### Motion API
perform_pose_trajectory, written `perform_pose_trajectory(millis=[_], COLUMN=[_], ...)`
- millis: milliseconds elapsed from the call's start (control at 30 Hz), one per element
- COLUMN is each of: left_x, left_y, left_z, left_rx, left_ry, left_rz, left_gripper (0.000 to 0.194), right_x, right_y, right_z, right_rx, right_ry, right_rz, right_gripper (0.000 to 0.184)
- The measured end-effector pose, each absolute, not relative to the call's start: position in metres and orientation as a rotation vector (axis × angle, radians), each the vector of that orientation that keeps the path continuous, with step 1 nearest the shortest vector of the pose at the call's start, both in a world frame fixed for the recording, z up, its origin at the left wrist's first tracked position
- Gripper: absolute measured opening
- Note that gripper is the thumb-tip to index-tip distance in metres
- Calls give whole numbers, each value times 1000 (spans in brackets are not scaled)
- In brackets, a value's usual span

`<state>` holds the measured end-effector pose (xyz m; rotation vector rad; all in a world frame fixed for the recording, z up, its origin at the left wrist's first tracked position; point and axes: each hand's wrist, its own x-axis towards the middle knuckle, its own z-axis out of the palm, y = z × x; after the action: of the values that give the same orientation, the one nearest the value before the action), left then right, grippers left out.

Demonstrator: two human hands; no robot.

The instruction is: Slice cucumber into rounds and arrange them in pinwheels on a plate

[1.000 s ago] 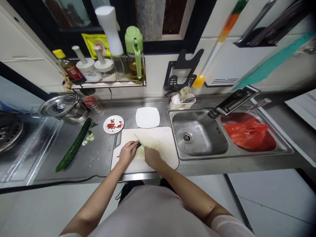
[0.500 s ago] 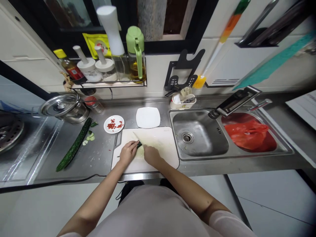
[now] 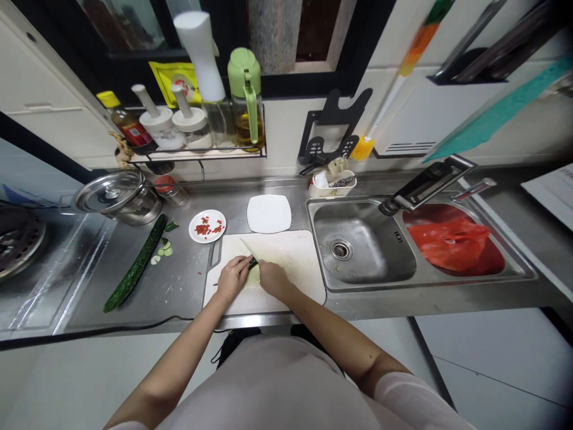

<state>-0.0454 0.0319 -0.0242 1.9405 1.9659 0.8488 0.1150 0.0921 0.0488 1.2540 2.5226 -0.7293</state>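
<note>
On the white cutting board (image 3: pixel 304 280), my left hand (image 3: pixel 233 278) presses down on a short dark green piece of cucumber (image 3: pixel 253 262), most of it hidden under the fingers. My right hand (image 3: pixel 274 279) is closed round the handle of a knife (image 3: pixel 249 248), its pale blade pointing away to the upper left, right beside the cucumber piece. A whole cucumber (image 3: pixel 136 263) lies on the steel counter to the left, with several cut slices (image 3: pixel 165 248) next to it. Behind the board are a small plate of chopped red pieces (image 3: pixel 207 237) and a bare white plate (image 3: pixel 269 214).
To the right is a steel sink (image 3: pixel 362 239) with a faucet (image 3: pixel 427 185), and a red plastic bag (image 3: pixel 450 242) fills the second basin. A lidded pot (image 3: pixel 116 197) stands back left. Above hangs a rack (image 3: pixel 201 154) of bottles and jars. A black cord (image 3: pixel 134 326) runs along the front edge.
Almost nothing differs. My right hand and the knife have shifted very slightly to the left, while my left hand stays on the cucumber piece.
</note>
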Motion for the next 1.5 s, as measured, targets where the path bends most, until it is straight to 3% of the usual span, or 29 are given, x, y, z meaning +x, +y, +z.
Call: perform_pose_trajectory(millis=[1500], left_x=[-45], left_y=[32], left_z=[-24], left_rx=[1891], left_ry=[1988], left_rz=[844], left_gripper=[33], right_x=[112], right_y=[83], right_z=[30], right_rx=[1333], right_ry=[2464], right_rz=[-720], right_gripper=[30])
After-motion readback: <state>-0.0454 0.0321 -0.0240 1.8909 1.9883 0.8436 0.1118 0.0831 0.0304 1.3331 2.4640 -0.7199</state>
